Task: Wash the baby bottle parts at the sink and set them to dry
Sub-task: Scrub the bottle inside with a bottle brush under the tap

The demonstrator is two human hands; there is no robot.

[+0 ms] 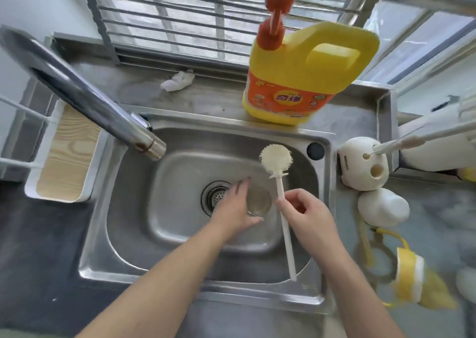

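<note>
The left hand [235, 210] wraps its fingers [240, 186] round a clear bottle [259, 200] over the sink [231, 287]. The right hand [307, 218] pinches the brush [277, 163] by its handle. Wet, the bottle could slip and drop.

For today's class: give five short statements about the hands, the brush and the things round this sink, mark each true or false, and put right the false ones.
1. The right hand holds the brush by its handle. True.
2. The left hand holds a clear bottle over the sink. True.
3. The yellow soap jug lies on its side in the sink. False: it stands upright on the ledge behind the sink.
4. The brush head is pushed down inside the bottle. False: it is outside the bottle, raised beyond it.
5. A crumpled white tissue lies on the ledge. True.
</note>
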